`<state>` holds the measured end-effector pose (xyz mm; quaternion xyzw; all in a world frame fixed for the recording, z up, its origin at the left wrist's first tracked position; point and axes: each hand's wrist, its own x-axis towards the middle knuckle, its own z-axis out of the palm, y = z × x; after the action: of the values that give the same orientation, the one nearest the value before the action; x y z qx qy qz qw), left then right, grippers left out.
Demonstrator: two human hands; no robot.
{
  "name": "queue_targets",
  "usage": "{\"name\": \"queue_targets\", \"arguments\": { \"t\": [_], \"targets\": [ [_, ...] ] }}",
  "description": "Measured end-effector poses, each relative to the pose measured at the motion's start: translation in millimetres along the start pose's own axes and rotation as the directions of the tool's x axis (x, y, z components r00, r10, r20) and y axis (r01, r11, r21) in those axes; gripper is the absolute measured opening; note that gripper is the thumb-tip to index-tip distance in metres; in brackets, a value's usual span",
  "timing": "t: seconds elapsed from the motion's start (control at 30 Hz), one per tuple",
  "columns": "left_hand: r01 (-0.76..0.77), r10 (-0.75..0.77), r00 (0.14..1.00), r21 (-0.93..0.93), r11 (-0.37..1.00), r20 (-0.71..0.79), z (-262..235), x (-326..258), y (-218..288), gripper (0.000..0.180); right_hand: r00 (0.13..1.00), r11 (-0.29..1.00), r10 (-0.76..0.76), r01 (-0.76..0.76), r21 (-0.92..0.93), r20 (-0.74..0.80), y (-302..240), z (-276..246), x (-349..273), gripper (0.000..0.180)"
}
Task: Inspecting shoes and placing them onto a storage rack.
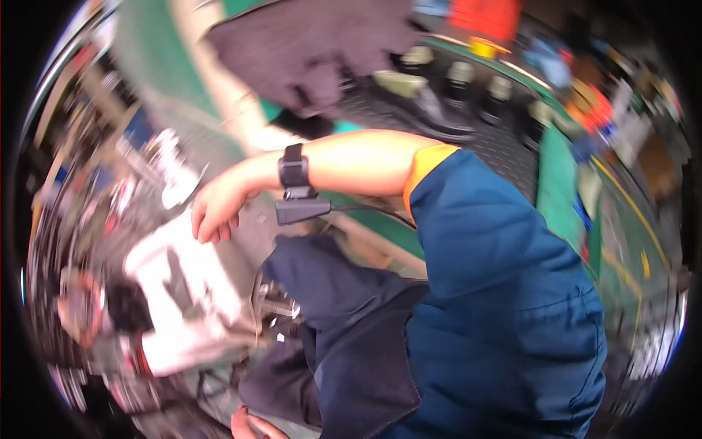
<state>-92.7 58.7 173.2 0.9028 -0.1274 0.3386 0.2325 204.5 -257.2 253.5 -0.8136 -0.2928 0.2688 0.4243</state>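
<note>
My right hand (218, 208) reaches leftward across the view from a blue sleeve with an orange cuff. Its fingers hang loosely bent, a little apart, and I see nothing in them. Below it, overexposed and blurred, is a whitish bulky thing (197, 285), perhaps a sack or box; whether the fingertips touch it I cannot tell. On my right wrist is a black strap with a small dark device (301, 211) and a cable. Only part of my left hand (252, 426) shows at the lower edge. Its fingers are spread, with nothing visible in them.
Dark cloth (314, 55) lies over the green bench (556, 175). Several dark, shoe-like things (459, 84) with pale tops stand on its black textured mat (512, 157). Orange and yellow items (484, 47) are behind. Blurred clutter (88, 293) fills the left side.
</note>
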Motion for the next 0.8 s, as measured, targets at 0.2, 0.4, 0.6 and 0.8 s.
{"name": "queue_targets", "arguments": {
  "t": [0.2,0.4,0.6,0.8],
  "targets": [
    [-0.301,0.382,0.862,-0.269,0.915,0.333,88.3,62.3,-39.4,0.018,0.565,0.934,0.354,-0.263,0.244,-0.745,67.2,-74.0,-302.1,0.042],
    [-0.235,0.376,0.847,-0.368,0.899,0.377,114.7,68.4,-44.2,0.021,-0.701,0.612,-0.067,-0.591,0.526,-0.710,115.3,-13.3,-563.2,0.082],
    [-0.116,0.242,0.891,-0.323,0.939,0.383,112.8,51.2,-45.9,0.019,-0.729,0.566,0.118,-0.508,0.649,-0.674,210.2,53.2,-611.6,0.094],
    [-0.014,0.245,0.864,-0.466,0.885,0.439,125.6,53.3,-31.3,0.016,-0.733,0.782,0.018,-0.413,0.467,-0.680,225.0,53.0,-617.7,0.056]
  ]
}}
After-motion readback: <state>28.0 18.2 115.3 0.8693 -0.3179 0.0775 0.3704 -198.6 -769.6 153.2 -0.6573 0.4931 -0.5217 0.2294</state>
